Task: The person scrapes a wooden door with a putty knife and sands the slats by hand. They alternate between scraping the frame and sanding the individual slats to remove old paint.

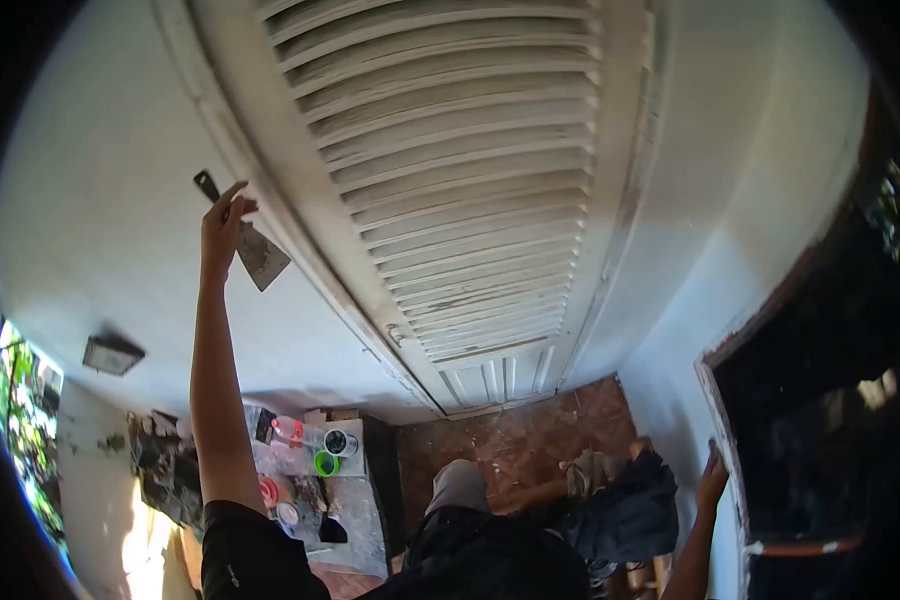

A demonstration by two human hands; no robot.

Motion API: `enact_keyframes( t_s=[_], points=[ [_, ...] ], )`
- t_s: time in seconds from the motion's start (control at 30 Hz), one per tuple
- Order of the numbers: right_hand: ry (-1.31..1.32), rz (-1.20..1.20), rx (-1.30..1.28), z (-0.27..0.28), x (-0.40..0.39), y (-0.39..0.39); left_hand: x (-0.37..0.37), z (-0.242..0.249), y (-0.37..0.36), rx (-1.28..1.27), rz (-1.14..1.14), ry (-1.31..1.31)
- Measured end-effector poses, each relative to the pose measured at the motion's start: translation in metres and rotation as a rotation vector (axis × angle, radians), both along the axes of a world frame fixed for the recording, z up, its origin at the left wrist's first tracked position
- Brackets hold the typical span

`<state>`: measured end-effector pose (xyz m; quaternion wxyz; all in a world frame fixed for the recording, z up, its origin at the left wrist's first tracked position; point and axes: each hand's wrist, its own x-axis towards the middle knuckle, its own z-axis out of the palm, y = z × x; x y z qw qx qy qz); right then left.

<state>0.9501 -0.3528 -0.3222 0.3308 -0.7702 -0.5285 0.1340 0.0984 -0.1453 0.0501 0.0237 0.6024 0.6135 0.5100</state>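
Observation:
My left hand (pixel 224 235) is raised against the white wall, closed around the dark handle of a putty knife (pixel 262 258). The knife's wide, stained blade points down and right, close to the trim of the door frame (pixel 300 262). Right of it stands a white louvered door (pixel 470 200) with a small latch low on its left side. Far to the right, my right hand (pixel 711 480) is at the edge of a white window frame (pixel 722 410); its fingers are too small and dark to make out.
Below on the left, a worktable (pixel 355 500) bears a clear bottle with a red band (pixel 288 430), a green cup (pixel 326 463), a can (pixel 340 442) and other clutter. A wall lamp (pixel 113 355) hangs left. Dark cloth (pixel 625 510) lies above the tiled floor (pixel 530 435).

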Motion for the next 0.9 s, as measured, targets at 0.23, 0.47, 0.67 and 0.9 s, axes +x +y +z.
enact_keyframes(
  t_s=[0.23,0.47,0.67,0.9],
  points=[
    [-0.064,0.604,0.622,0.229,-0.272,0.236,0.013,0.117,-0.009,0.455,-0.276,0.452],
    [-0.301,0.688,0.962,0.304,-0.471,0.305,0.020,0.221,0.040,0.731,-0.365,0.689],
    [-0.445,0.511,1.105,0.318,-0.495,0.332,0.012,0.273,0.096,0.862,-0.407,0.871],
    [-0.525,0.519,1.016,0.337,-0.490,0.340,0.014,0.275,0.111,0.918,-0.190,0.974]
  ],
)
